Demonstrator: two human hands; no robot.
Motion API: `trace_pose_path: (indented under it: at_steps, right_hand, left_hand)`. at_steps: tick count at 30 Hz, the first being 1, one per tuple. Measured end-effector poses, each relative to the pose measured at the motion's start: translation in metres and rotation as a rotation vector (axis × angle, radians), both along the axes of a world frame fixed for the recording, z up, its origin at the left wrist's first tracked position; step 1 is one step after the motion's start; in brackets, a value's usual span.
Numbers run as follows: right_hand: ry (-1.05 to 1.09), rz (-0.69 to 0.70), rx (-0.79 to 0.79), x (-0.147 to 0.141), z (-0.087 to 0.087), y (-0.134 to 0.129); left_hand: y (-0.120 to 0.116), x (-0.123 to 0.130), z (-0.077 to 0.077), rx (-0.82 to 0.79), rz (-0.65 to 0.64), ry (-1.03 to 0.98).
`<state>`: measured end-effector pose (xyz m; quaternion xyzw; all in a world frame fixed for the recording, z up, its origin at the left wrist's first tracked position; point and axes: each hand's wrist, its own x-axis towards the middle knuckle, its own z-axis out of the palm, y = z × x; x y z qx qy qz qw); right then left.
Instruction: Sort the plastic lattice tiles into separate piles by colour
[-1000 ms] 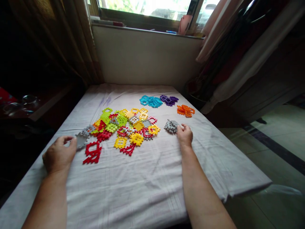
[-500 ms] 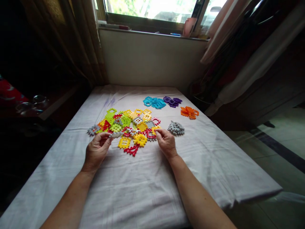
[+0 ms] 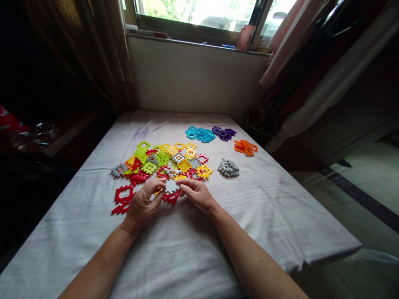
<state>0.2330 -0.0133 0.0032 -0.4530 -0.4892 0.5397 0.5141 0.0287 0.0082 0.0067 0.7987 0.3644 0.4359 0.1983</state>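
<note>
A light grey toothed plastic piece (image 3: pixel 171 187) is pinched between my left hand (image 3: pixel 145 203) and my right hand (image 3: pixel 199 195), above the front of a mixed pile. That pile holds green pieces (image 3: pixel 162 158), yellow pieces (image 3: pixel 184 166) and red pieces (image 3: pixel 139 177), with some grey among them. Two red pieces (image 3: pixel 124 194) lie beside my left hand. To the right of the pile sits a grey heap (image 3: pixel 228 167). Farther back are a blue heap (image 3: pixel 201 134), a purple heap (image 3: pixel 223 133) and an orange heap (image 3: pixel 246 147).
A pale cloth covers the table (image 3: pixel 268 224). Behind it are a low wall and a window sill with a pink cup (image 3: pixel 246 37). Curtains hang at both sides. Glassware (image 3: pixel 46 129) stands on a dark surface at the left.
My left hand has brought the grey piece right and nearer, and my right hand has moved left onto it. Two red pieces now show beside my left hand.
</note>
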Motion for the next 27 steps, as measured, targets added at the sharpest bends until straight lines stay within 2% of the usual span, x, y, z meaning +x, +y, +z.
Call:
trace_pose_path:
  at_steps: [3,6,10,13,15,18,22,27]
  right_hand:
    - [0.037,-0.136,0.010,0.009,0.001,0.006]
    - [-0.003,-0.395,0.084,0.039,0.001,0.013]
    - [-0.220,-0.855,0.180,0.098,-0.002,0.017]
    - [-0.468,-1.051,0.129,0.131,-0.007,0.015]
    - [-0.574,-1.102,0.075,0.141,-0.011,0.014]
    - [-0.643,-1.119,0.020,0.146,-0.016,0.014]
    - [-0.685,-1.120,-0.002,0.148,-0.022,0.015]
    - [-0.714,-1.110,-0.019,0.151,-0.025,0.014]
  left_hand:
    - [0.003,-0.003,-0.001,0.045,-0.009,0.053]
    - [0.008,-0.015,0.001,0.112,0.071,0.092]
    - [0.020,-0.046,0.009,0.158,0.345,0.162]
    - [0.035,-0.078,0.010,0.127,0.620,0.178]
    - [0.045,-0.097,0.007,0.044,0.757,0.200]
    - [0.057,-0.114,-0.001,-0.096,0.850,0.252]
    - [0.067,-0.112,-0.009,-0.178,0.874,0.353]
    - [0.081,-0.111,-0.009,-0.180,0.842,0.503]
